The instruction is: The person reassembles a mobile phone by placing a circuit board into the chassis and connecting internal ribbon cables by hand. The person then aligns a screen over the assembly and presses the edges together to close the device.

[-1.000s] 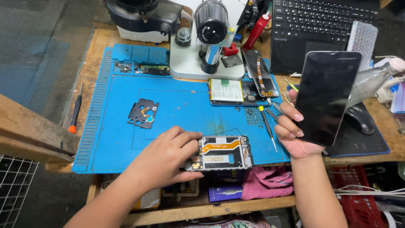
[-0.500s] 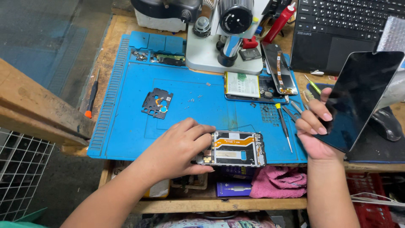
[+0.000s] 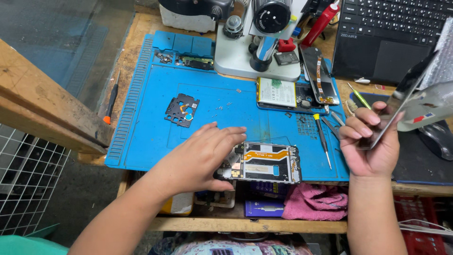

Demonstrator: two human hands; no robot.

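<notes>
Head view: left hand (image 3: 200, 158) flat, fingers spread on phone frame (image 3: 264, 163) at mat (image 3: 141, 137) front edge; right hand (image 3: 370, 141) pinching screen panel (image 3: 401, 101) edge-on, clear of counter (image 3: 137, 28)

Opened phone frame (image 3: 266, 163) lies flat; dark screen panel (image 3: 406, 97) tilted upright.

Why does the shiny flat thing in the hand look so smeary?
Head view: the dark screen panel in the right hand is tilted nearly edge-on, motion-blurred, with pale reflections; the left hand and blue mat look sharp and evenly lit.

Hands (image 3: 203, 158) on opened phone (image 3: 264, 163)
</notes>
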